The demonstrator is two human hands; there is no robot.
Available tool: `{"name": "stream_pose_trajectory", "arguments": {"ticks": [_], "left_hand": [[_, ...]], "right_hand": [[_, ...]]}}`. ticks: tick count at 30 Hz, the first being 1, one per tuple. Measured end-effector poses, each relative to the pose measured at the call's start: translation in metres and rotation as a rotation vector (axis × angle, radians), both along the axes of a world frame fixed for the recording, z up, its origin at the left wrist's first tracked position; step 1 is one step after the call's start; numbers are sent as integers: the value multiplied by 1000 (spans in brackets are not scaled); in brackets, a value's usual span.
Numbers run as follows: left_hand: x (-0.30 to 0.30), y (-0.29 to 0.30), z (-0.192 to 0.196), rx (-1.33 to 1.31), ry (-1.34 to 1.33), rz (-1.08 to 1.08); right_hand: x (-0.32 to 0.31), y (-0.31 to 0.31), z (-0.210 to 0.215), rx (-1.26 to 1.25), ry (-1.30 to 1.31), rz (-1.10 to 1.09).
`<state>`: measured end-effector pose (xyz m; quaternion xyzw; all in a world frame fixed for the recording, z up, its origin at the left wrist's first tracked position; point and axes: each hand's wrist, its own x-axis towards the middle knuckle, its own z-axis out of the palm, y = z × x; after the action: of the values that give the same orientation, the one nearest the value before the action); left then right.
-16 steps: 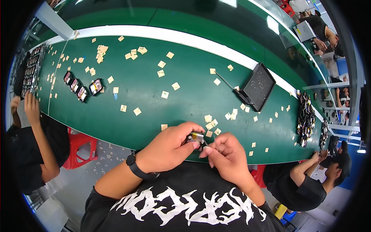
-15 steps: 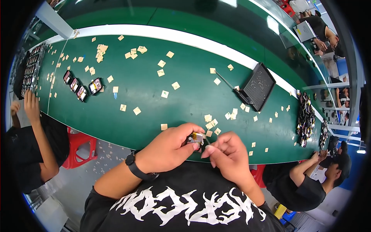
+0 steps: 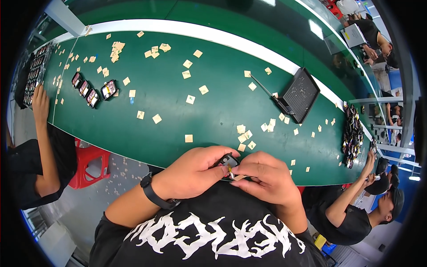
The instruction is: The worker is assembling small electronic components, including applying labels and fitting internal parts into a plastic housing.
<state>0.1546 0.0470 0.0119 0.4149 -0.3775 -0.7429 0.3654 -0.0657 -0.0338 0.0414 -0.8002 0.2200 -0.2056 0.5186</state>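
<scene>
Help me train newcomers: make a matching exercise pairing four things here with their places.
1. Black rectangular plastic tray
2. Red plastic stool
3. Small black-cased device
4. Black wristband

A. Held in the left hand
B. At picture left, beside the long green table
C. Around the left wrist
D. On the table, in its right half

Pairs: 1-D, 2-B, 3-A, 4-C

Green counter (image 3: 231,93) runs across the room, curved by the lens, with a white strip (image 3: 200,32) along its far edge and a pale post (image 3: 64,18) upper left. Red stool (image 3: 89,153) stands on grey floor (image 3: 113,200), left; pale scraps (image 3: 126,171) litter it nearby. Blue wall (image 3: 407,196) and small bright lamp (image 3: 414,178) at far right.
</scene>
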Motion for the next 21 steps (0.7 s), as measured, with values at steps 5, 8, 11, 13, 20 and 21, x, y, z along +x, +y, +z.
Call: {"name": "stream_pose_trajectory", "arguments": {"ticks": [5,8,11,13,20,21], "left_hand": [[-6,5,-3,-224,-141,37],[-2,0,11,-177,-275,-58],[-3,1,15,84,-36,-5],[-3,1,17,97,-29,-4],[-15,8,-9,-432,-358,146],[-17,8,-9,-430,-356,143]], "right_hand": [[4,-6,8,-230,14,71],[-2,-8,9,-278,142,98],[-4,-4,4,-223,105,41],[-4,-1,3,-203,121,30],[-5,10,-3,-210,148,-65],[-5,12,-5,-207,150,-67]]}}
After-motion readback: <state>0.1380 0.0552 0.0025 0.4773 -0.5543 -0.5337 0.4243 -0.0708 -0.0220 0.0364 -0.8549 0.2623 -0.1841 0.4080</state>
